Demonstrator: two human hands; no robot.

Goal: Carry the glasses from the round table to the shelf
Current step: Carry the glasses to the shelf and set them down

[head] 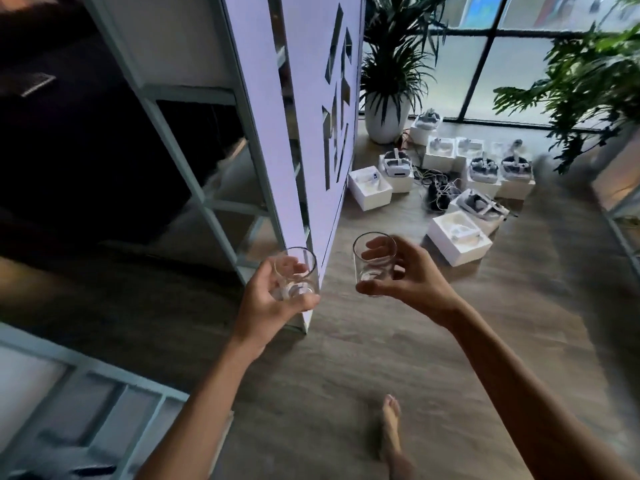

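Note:
My left hand (pixel 268 299) grips a clear empty glass (pixel 298 268), held upright above the wooden floor. My right hand (pixel 405 275) grips a second clear glass (pixel 372 252), also upright, a little higher and to the right. Both glasses hang in front of the near corner of a tall white shelf unit (pixel 194 98) with open compartments, which stands at the left. The round table is out of view.
A white side panel with cut-out shapes (pixel 311 116) closes the shelf's end. Several white boxes with headsets and cables (pixel 457 174) lie on the floor ahead right. Potted plants (pixel 388 109) stand by the window. My bare foot (pixel 391 424) is on the floor below.

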